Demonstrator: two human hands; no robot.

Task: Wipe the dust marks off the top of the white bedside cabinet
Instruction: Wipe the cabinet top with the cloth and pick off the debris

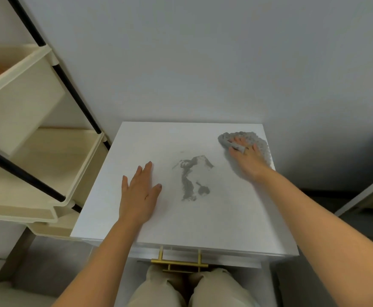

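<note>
Two hands on a dusty white cabinet top

The smooth, matte white bedside cabinet [225, 218] carries smeared grey dust marks [188, 185] at its centre, a crooked streak with blotches. The left hand [140, 193] lies flat, fingers straight, just left of them. The right hand [247, 160] presses spread fingers onto a nubby grey cloth [258, 138] at the far right corner, apart from the marks.

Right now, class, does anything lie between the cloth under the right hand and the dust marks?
Nothing visible does. Only bare white cabinet top separates the grey cloth, under the right hand, from the dust marks. The left hand rests flat on their other side.
</note>
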